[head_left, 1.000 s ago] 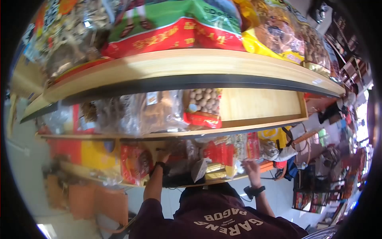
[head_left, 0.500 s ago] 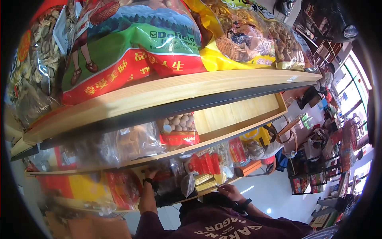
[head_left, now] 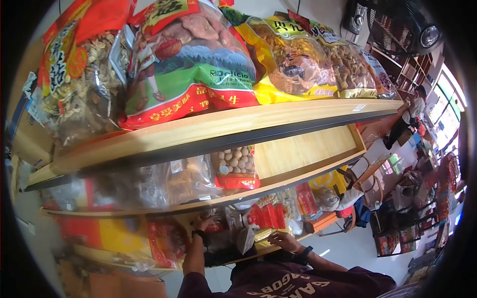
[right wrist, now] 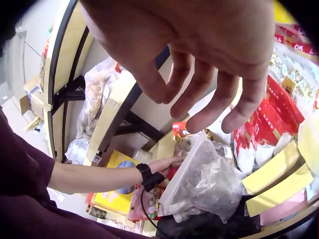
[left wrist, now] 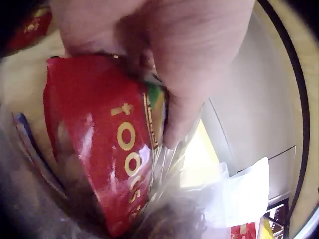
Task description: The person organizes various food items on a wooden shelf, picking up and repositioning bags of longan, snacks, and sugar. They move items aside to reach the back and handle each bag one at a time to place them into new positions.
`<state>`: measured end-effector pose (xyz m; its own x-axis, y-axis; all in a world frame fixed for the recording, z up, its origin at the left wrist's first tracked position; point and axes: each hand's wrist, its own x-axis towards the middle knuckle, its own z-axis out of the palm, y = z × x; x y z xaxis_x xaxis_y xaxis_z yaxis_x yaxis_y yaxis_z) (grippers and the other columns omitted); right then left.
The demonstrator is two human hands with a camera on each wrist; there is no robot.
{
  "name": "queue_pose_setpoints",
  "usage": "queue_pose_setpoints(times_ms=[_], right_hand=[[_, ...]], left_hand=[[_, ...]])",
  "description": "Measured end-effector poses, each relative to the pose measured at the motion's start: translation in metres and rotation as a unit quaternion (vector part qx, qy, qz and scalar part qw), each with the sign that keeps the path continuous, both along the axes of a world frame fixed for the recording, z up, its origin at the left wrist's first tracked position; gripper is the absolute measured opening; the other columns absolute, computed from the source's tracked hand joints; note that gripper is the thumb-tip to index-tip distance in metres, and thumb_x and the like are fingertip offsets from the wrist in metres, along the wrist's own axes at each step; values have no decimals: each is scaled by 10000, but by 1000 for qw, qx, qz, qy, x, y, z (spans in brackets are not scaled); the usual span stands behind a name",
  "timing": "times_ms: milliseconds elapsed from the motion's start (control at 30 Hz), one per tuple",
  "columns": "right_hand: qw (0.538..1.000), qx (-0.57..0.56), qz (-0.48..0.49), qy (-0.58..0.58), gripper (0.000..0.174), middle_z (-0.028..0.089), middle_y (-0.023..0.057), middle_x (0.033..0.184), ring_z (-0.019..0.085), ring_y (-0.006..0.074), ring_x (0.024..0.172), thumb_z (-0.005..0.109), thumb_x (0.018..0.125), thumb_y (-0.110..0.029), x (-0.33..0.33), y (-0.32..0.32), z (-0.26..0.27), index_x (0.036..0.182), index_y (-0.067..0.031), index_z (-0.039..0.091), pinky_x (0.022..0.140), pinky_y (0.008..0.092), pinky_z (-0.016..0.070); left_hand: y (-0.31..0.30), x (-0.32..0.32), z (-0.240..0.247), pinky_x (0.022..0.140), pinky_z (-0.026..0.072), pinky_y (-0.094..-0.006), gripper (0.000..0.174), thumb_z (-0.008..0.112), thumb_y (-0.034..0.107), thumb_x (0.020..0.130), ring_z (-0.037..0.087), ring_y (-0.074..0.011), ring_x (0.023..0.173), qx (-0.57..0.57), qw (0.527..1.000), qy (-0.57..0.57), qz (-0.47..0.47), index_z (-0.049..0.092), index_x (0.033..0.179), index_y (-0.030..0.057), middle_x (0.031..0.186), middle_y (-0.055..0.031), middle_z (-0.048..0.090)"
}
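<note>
On the lower shelf my left hand (head_left: 201,222) reaches in among the bags. Seen from the left wrist, that hand (left wrist: 164,45) grips the top of a red plastic food bag (left wrist: 107,144) with gold lettering, its thumb down over the bag's edge. Clear plastic hangs below the thumb. My right hand (right wrist: 199,55) holds nothing; its fingers hang loosely curled. Below it in the right wrist view are a translucent bag (right wrist: 204,184), red packets (right wrist: 269,112) and yellow strips (right wrist: 274,174).
A wooden upper shelf (head_left: 208,119) carries large bags of dried foods, including a red and green bag (head_left: 198,74). The middle shelf holds a bag of round brown items (head_left: 237,161). To the left on the lower shelf lies a red bag (head_left: 166,241). A black rack (head_left: 397,238) stands at right.
The head view has tilted, bringing more of the top bags into sight. My right hand has come down and left toward the yellow strips. The left hand stays among the lower-shelf bags.
</note>
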<state>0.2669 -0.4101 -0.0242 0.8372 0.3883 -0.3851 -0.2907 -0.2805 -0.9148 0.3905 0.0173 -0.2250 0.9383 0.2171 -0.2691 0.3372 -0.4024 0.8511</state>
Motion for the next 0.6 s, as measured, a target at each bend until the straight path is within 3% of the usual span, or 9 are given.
queue_pose_setpoints(times_ms=[100, 133, 233, 267, 367, 400, 500, 567, 600], right_hand=[[999, -33, 29, -14, 284, 711, 86, 1150, 694, 177, 1038, 668, 1001, -191, 14, 17, 9, 1220, -12, 641, 879, 314, 557], [999, 0, 38, -30, 283, 712, 88, 1137, 695, 178, 1005, 677, 994, -199, 20, 23, -3, 1222, -33, 652, 856, 314, 562], [995, 31, 67, -73, 298, 718, 93, 1106, 695, 183, 978, 688, 984, -213, 32, 39, -17, 1227, -42, 662, 842, 315, 563], [995, 17, 72, -63, 302, 725, 93, 1084, 698, 189, 975, 691, 981, -227, 36, 46, -19, 1222, -46, 668, 841, 321, 565], [987, 20, 112, -113, 306, 715, 79, 1103, 686, 176, 1007, 695, 977, -249, 43, 67, -8, 1202, -42, 669, 862, 314, 559], [990, -1, 120, -78, 333, 713, 80, 1133, 678, 190, 1054, 699, 973, -292, 43, 72, 3, 1217, -67, 671, 892, 333, 543], [984, 20, 133, -118, 333, 712, 78, 1150, 668, 208, 1083, 696, 974, -312, 40, 86, 1, 1223, -92, 675, 931, 357, 528], [984, 42, 135, -105, 404, 713, 96, 1153, 674, 229, 1076, 719, 958, -316, 36, 95, -17, 1273, -77, 636, 949, 374, 525], [985, 49, 126, -104, 417, 715, 105, 1146, 679, 226, 1067, 725, 954, -314, 33, 100, -23, 1271, -60, 631, 941, 371, 528]], left_hand=[[11, -5, 16, 922, 531, -402, 705, 917, 404, 685, 685, -287, 1092, -99, 994, -17, 38, 685, 1216, 3, 1170, -160, 723], [12, -9, 24, 899, 537, -387, 655, 901, 370, 723, 689, -233, 1051, -92, 993, -13, 78, 686, 1228, 13, 1174, -131, 722], [20, -30, 74, 886, 542, -376, 625, 884, 312, 758, 685, -216, 1026, -104, 991, -15, 85, 664, 1247, -10, 1185, -133, 714], [27, -33, 69, 864, 552, -357, 595, 873, 268, 780, 675, -209, 1021, -147, 985, 8, 92, 651, 1250, -20, 1155, -114, 710], [15, -71, 124, 860, 560, -348, 592, 869, 257, 791, 662, -213, 1041, -245, 956, -17, 161, 632, 1264, -9, 1159, -98, 685], [26, -79, 107, 857, 570, -364, 587, 865, 260, 800, 652, -210, 1052, -224, 965, 2, 138, 622, 1275, 14, 1181, -88, 660], [10, -120, 137, 893, 565, -372, 617, 860, 261, 804, 633, -213, 1104, -364, 912, -22, 188, 595, 1298, 1, 1236, -102, 641], [19, -150, 130, 916, 553, -361, 568, 820, 236, 844, 638, -219, 1118, -281, 956, -37, 72, 589, 1312, 13, 1255, -90, 646], [23, -167, 126, 928, 546, -356, 543, 800, 223, 863, 640, -222, 1125, -104, 991, -66, -49, 585, 1319, 20, 1264, -84, 648]])
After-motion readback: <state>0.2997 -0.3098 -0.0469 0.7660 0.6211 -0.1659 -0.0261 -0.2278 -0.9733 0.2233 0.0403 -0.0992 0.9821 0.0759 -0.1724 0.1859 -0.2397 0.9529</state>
